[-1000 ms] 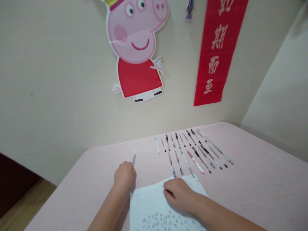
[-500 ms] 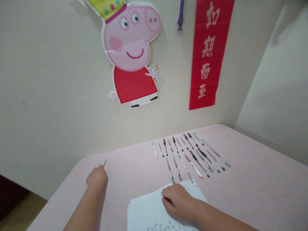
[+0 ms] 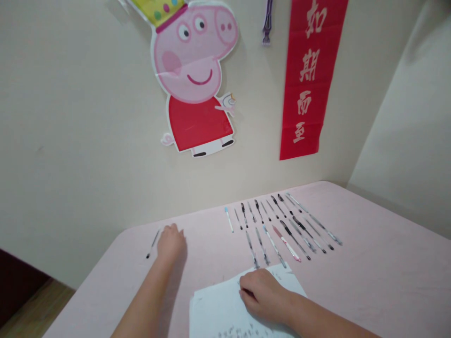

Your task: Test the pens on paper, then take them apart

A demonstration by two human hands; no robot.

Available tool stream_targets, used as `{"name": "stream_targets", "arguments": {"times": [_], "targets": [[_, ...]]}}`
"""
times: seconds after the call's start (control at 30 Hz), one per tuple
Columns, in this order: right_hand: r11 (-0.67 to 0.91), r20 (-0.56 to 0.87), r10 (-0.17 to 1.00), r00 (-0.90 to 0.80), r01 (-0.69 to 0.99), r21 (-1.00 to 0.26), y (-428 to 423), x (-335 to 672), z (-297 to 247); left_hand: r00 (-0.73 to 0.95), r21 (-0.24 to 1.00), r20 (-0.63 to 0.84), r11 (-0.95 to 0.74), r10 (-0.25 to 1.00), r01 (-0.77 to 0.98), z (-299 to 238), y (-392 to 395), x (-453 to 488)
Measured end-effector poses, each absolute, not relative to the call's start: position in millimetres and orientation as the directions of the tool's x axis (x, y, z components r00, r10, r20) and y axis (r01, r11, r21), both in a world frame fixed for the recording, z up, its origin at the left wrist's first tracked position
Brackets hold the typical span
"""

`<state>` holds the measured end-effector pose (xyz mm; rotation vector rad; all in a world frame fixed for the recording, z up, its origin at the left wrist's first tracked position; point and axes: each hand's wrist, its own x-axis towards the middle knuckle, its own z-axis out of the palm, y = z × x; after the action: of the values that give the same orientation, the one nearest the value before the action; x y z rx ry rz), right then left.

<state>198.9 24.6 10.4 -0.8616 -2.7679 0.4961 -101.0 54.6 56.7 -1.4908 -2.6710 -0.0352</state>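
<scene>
My left hand (image 3: 171,243) is over the left part of the pink table, its fingers apart and holding nothing. Just left of it, a slim pen (image 3: 152,244) with a black end lies alone on the cloth. My right hand (image 3: 262,292) rests in a loose fist on white paper sheets (image 3: 214,305) with handwriting; no object shows in it. Past the paper, several pens lie side by side in two rows, among them a pink-and-white pen (image 3: 287,244), a blue-capped white pen (image 3: 229,219) and a black-capped pen (image 3: 295,239).
A pink cloth (image 3: 380,267) covers the table, which meets the wall at the back. On the wall hang a cartoon pig cutout (image 3: 200,124), a red banner (image 3: 305,94) with characters and a purple strap (image 3: 267,23). Wooden floor (image 3: 45,305) shows at lower left.
My left hand has let go of the slim pen, which now lies on the table, and has moved right of it. The right hand stays on the paper.
</scene>
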Motion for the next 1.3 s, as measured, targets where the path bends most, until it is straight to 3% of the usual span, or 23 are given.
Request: {"name": "stream_targets", "arguments": {"times": [0.17, 0.4, 0.63, 0.93, 1.3], "targets": [[0.773, 0.083, 0.580, -0.810, 0.515, -0.371, 24, 199, 11, -0.327, 0.078, -0.019, 0.328, 0.945, 0.942, 33, 105, -8], [0.774, 0.091, 0.575, -0.813, 0.504, -0.383, 24, 199, 10, -0.302, 0.040, -0.010, 0.302, 0.953, 0.953, 19, 135, 42], [0.772, 0.087, 0.574, -0.814, 0.502, -0.390, 25, 200, 12, -0.334, -0.055, 0.045, 0.336, 0.941, 0.940, 26, 111, -4], [0.765, 0.079, 0.585, -0.807, 0.516, -0.384, 24, 201, 15, -0.558, -0.171, 0.069, 0.561, 0.827, 0.810, 37, 42, -125], [0.770, 0.092, 0.582, -0.808, 0.511, -0.382, 24, 199, 11, -0.598, -0.194, 0.060, 0.597, 0.799, 0.778, 34, 25, -152]]}}
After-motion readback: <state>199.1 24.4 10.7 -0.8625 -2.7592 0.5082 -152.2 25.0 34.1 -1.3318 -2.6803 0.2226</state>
